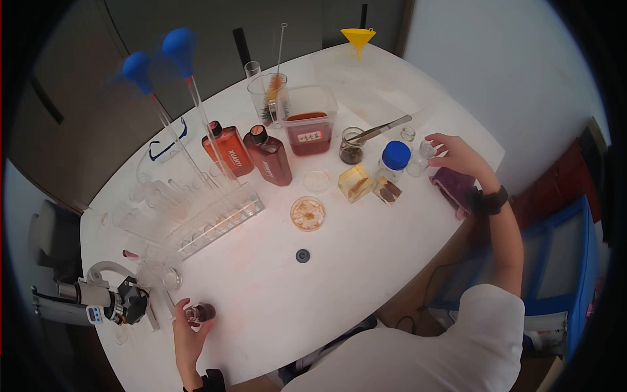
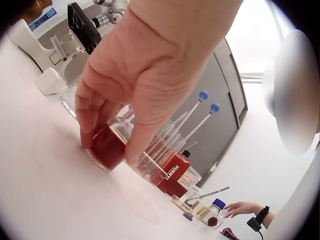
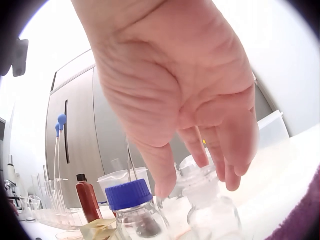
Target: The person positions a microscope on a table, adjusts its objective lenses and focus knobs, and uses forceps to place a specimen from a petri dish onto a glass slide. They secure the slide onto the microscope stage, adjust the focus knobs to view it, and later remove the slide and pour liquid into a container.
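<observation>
Near the front left of the table, my left hand (image 1: 187,341) grips a small glass bottle of dark red liquid (image 1: 200,313). The left wrist view shows the thumb on one side of this bottle (image 2: 107,147) and the fingers on the other, its base at the tabletop. On the far right, my right hand (image 1: 457,155) hovers around the top of a small clear glass bottle (image 1: 427,149). In the right wrist view the spread thumb and fingers straddle the stoppered neck of that clear bottle (image 3: 202,192). A blue-capped jar (image 3: 129,196) stands just beside the thumb.
A microscope (image 1: 111,302) stands left of my left hand. Behind are a tube rack (image 1: 222,225) with blue-bulbed pipettes, red bottles (image 1: 268,157), a plastic tub (image 1: 308,134) and tweezers (image 1: 385,127) in a jar. A petri dish (image 1: 307,213) and dark round cap (image 1: 302,256) lie mid-table; purple cloth (image 1: 452,186) lies right.
</observation>
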Demonstrator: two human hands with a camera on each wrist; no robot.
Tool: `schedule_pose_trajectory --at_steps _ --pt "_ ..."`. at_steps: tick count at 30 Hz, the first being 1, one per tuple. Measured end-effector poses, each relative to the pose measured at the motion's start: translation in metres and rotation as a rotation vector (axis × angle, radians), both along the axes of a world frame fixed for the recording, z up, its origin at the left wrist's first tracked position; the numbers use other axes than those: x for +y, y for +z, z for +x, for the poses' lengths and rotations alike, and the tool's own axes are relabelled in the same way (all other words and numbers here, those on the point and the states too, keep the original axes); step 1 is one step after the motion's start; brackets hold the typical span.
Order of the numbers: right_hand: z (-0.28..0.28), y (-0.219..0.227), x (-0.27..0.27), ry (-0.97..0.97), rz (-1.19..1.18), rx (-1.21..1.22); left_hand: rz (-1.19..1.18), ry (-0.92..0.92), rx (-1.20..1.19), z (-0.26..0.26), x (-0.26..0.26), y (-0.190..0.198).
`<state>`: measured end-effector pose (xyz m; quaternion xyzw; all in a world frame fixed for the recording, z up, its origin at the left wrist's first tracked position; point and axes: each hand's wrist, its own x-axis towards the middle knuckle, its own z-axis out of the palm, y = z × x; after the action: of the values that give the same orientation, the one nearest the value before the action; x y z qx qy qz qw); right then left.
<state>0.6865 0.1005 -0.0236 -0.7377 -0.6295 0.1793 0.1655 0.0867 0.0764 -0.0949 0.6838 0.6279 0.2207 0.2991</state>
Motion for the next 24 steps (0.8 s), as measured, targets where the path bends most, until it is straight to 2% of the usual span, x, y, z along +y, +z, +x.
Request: schedule_pose_trajectory --at_steps 6,7,9,13,16,18,20,22,24 --pt "-0.003 -0.013 0.003 -0.069 0.091 0.024 -0.023 -0.022 -0.1 -0.004 -0.002 -0.002" --pt "-0.005 -0.013 0.0 -0.102 0.174 -0.046 -0.005 -0.042 -0.1 -0.006 -0.002 -0.002" --pt "-0.011 -0.013 -0.007 -0.182 0.367 -0.158 0.004 -0.095 -0.041 -0.008 0.003 0.0" --pt "-0.047 0.002 -0.035 -0.284 0.447 -0.187 0.015 -0.222 0.06 -0.012 0.012 0.008" --pt "-0.078 0.011 -0.047 -0.238 0.354 -0.196 0.021 -0.267 0.085 -0.015 0.017 0.011" --pt "-0.092 0.012 -0.047 -0.193 0.394 -0.197 0.052 -0.309 0.074 -0.016 0.022 0.011" --pt "-0.106 0.018 -0.042 -0.222 0.249 -0.162 0.061 -0.32 0.055 -0.019 0.025 0.009" --pt "-0.107 0.022 -0.032 -0.232 0.247 -0.19 0.066 -0.322 0.028 -0.016 0.027 0.009" --pt "-0.103 0.031 -0.019 -0.153 0.215 -0.282 0.069 -0.319 0.057 -0.014 0.028 0.014"
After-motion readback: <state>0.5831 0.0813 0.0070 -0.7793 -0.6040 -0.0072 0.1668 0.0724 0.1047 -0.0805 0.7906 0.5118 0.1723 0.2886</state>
